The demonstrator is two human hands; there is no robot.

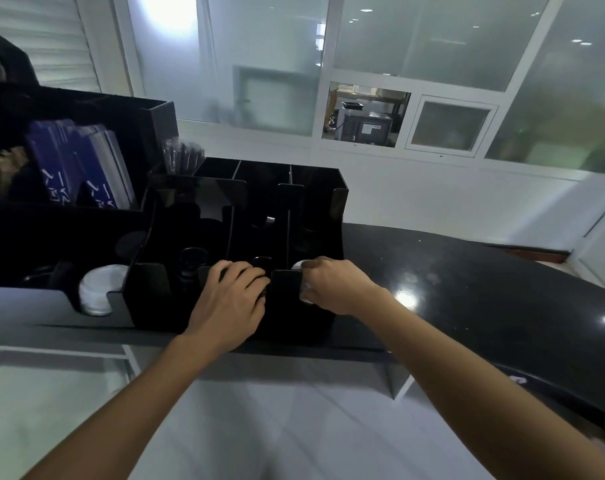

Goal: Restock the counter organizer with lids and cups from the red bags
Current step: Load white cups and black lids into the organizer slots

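Right hand (pixel 332 285) fingers pinch white lids (pixel 302 282); left hand (pixel 235 296) fingers curl on black lids (pixel 261 292). Either stack could snag the organizer (pixel 314 195) divider between them.

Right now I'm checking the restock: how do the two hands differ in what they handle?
1. The left hand lies over a dark stack in the black organizer's middle slot; the right hand curls round white lids at the right slot.
2. The left hand's fingers lie flatter; the right hand's curl tighter.

Both work at the organizer's front edge.
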